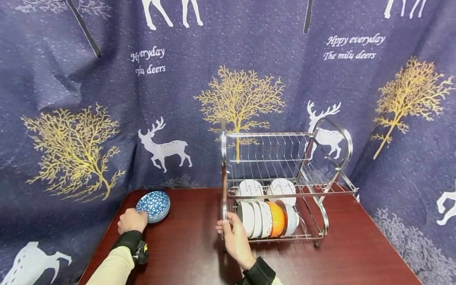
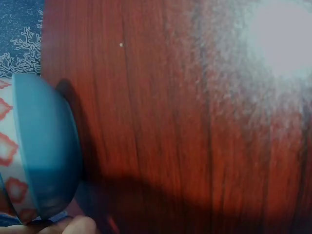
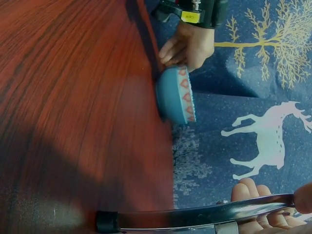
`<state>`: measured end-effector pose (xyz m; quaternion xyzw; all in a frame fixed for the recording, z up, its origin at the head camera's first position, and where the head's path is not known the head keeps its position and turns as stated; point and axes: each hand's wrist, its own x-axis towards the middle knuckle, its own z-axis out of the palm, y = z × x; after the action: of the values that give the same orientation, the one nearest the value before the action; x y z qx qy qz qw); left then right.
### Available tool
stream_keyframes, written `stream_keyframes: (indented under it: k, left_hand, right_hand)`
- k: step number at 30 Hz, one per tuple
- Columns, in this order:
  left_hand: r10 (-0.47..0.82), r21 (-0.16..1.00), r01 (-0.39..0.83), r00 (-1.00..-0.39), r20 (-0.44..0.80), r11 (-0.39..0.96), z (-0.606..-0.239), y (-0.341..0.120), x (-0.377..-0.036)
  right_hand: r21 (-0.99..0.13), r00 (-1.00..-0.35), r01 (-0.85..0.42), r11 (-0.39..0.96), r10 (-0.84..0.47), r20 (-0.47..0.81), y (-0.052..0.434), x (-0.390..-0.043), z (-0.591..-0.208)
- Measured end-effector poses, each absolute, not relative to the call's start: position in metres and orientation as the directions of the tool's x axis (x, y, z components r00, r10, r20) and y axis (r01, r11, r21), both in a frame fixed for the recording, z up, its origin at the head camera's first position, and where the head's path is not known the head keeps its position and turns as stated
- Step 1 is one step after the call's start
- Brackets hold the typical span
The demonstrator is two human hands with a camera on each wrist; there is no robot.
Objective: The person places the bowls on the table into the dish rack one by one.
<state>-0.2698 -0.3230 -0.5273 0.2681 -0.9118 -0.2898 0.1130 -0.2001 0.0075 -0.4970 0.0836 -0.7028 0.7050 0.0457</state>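
Observation:
At the table's left end is a blue bowl [image 1: 154, 202] with a white-and-blue triangle pattern inside. Its teal outer wall [image 2: 51, 151] carries a white band with red motifs below the rim. My left hand [image 1: 132, 221] holds the bowl's near left edge; the right wrist view also has this hand [image 3: 192, 46] with its fingers against the bowl [image 3: 169, 95]. My right hand [image 1: 236, 242] grips the left upright of a two-tier metal dish rack [image 1: 224, 198], thumb in front and fingers behind the shiny bar [image 3: 195, 213].
On the rack's lower tier several white bowls [image 1: 246, 219], an orange bowl [image 1: 276, 219] and a pale speckled bowl [image 1: 291, 219] stand on edge. Two white dishes [image 1: 281, 187] sit behind them. A deer-printed cloth [image 1: 164, 99] hangs along the back of the reddish wooden table [image 1: 192, 221].

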Motion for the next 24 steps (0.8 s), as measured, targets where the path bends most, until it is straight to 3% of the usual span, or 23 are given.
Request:
stream_keyframes:
  k: [24]
  left_hand:
    - [-0.455,0.556,-0.266,-0.860,0.232,0.787,-0.509,-0.330,-0.270]
  right_hand:
    - [-0.980,-0.978,-0.197,0.009,-0.064,0.196,0.010,-0.204,-0.510]
